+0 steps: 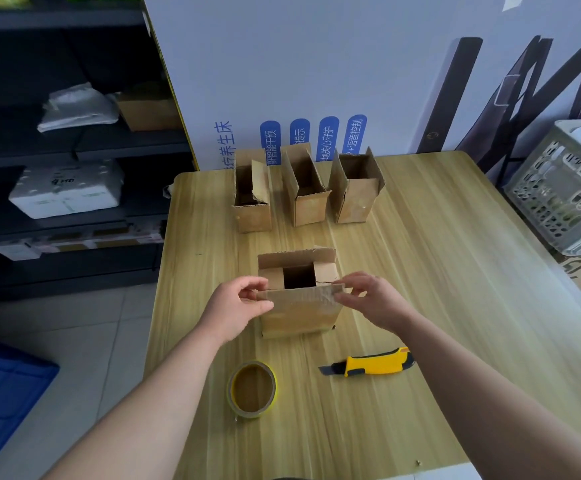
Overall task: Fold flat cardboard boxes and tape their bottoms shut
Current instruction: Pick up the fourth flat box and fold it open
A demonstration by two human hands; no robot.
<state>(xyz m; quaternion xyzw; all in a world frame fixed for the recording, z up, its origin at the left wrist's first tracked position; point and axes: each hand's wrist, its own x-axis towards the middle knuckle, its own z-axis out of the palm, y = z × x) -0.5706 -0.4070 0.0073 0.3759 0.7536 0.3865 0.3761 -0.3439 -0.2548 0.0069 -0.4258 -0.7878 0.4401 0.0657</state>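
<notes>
Three cardboard boxes stand parked at the far edge of the table, probably to keep the work spot free. The fourth box sits mid-table, side flaps folded in. The left hand and right hand each pinch a corner of its near flap, fingers nearly closed. The tape roll and utility knife lie handy, I'd guess for sealing.

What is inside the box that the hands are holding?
Inside the box, two side flaps are folded in, with a dark gap between. The near flap covers the rest.
</notes>
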